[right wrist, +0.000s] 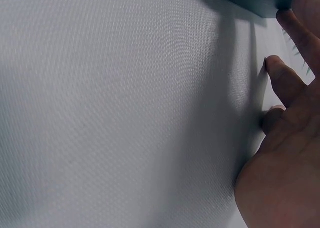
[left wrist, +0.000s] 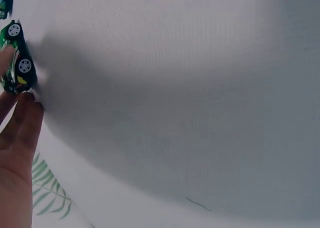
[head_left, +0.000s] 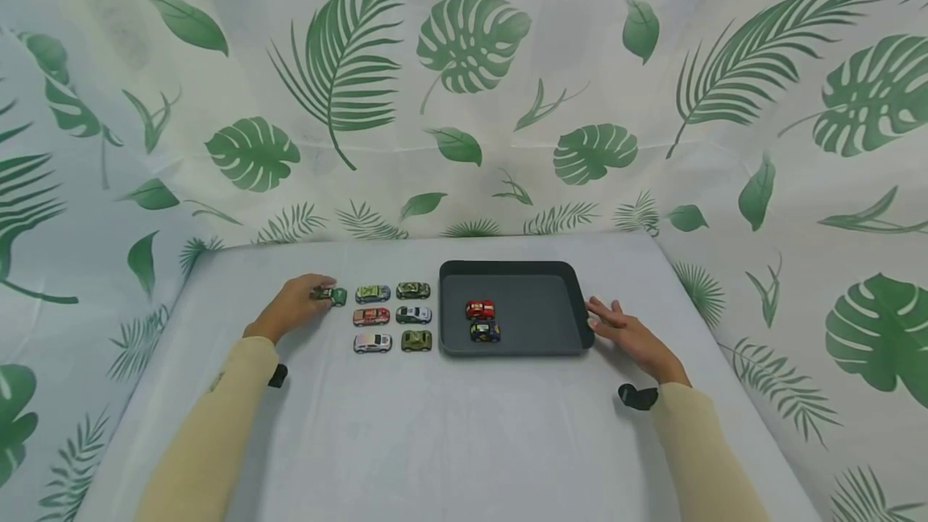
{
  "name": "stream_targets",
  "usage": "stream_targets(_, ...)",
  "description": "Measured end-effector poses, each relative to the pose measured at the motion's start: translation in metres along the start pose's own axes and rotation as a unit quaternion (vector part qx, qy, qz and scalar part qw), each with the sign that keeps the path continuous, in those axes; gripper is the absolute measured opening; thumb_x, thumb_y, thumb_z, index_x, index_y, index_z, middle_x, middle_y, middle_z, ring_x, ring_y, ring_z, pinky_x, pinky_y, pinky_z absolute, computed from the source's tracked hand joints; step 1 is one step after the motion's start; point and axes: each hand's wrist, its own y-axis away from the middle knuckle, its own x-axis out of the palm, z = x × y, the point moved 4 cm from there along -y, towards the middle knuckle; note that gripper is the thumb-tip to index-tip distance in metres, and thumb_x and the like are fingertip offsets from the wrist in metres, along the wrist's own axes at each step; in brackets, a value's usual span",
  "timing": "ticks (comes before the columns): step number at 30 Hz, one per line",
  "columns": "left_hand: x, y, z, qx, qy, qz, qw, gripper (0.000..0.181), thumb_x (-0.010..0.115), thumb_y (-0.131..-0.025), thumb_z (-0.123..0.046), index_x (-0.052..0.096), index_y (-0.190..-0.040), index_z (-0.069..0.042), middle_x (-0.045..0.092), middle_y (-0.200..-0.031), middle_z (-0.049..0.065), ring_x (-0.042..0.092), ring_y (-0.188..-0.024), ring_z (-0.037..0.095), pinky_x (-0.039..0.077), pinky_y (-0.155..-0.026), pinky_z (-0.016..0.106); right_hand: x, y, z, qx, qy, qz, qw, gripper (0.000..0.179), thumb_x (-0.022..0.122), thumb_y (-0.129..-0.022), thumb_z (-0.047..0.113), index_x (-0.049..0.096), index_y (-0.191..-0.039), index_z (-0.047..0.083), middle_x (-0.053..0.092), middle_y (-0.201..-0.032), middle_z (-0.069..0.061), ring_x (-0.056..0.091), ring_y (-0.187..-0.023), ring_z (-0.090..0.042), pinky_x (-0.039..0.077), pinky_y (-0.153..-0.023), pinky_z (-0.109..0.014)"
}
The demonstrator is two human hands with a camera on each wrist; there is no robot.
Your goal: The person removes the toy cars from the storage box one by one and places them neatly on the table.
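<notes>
Leaf-print sheet (head_left: pixel 493 115) hangs behind and around; white cloth-covered table (head_left: pixel 449 433) in front of you.

Your left hand (head_left: pixel 292 306) pinches a green-and-black car (head_left: pixel 337 296) at the left end of the far row, fingers along its far side, thumb toward you. Whether its wheels touch the cloth, you cannot tell.

Just right of it, two columns of three: yellow-green car (head_left: pixel 373 293), orange-red car (head_left: pixel 371 316), pale car (head_left: pixel 373 343); then camouflage car (head_left: pixel 413 290), white-and-green car (head_left: pixel 414 315), olive car (head_left: pixel 416 340).

Your right hand (head_left: pixel 634 341) is spread, fingertips at the right wall of the dark tray (head_left: pixel 540 296). A red car (head_left: pixel 480 310) and a dark blue car (head_left: pixel 485 332) sit inside, near each other, left of its middle.

Handling, by judgement: the held car looks light, hard and smooth, unlikely to dent under a pinch. Wheels probably let it roll if nudged lengthwise, so take it by both flanks, above the wheels. Tray looks stiff and light, apt to slide on cloth; steady it by the rim.
</notes>
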Motion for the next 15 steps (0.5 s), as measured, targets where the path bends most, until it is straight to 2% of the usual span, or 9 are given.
stream_targets(4,-0.003,-0.001,0.0,-0.002,0.017,-0.001,0.9998,0.078,0.076,-0.101,-0.022,0.036,-0.166,-0.005,0.035,-0.167,0.028,0.035,-0.151,0.051,0.029,-0.122,0.067,-0.001,0.001,0.001,-0.006,-0.004,-0.001,1.0,0.069,0.062,-0.111,0.029,0.033,-0.166,0.001,0.015,-0.175,-0.02,-0.021,-0.159,-0.043,-0.01,-0.121,-0.074)
stream_targets(8,-0.008,0.0,-0.008,-0.003,0.043,-0.008,0.999,0.096,0.075,-0.101,-0.036,0.016,-0.174,-0.014,0.017,-0.175,0.024,0.017,-0.159,0.05,0.018,-0.125,0.069,-0.002,0.001,0.0,-0.005,-0.004,-0.001,1.0,0.069,0.062,-0.111,0.03,0.033,-0.167,0.002,0.015,-0.176,-0.018,-0.021,-0.159,-0.041,-0.011,-0.121,-0.073)
stream_targets(15,-0.011,-0.007,-0.028,0.003,0.061,-0.03,0.9977,0.108,0.073,-0.101,-0.052,-0.001,-0.175,-0.023,0.005,-0.178,0.019,0.01,-0.161,0.049,0.015,-0.125,0.071,-0.001,0.0,-0.002,0.001,0.005,0.0,1.0,0.071,0.061,-0.111,0.036,0.033,-0.168,0.004,0.015,-0.177,-0.015,-0.021,-0.16,-0.039,-0.011,-0.121,-0.073)
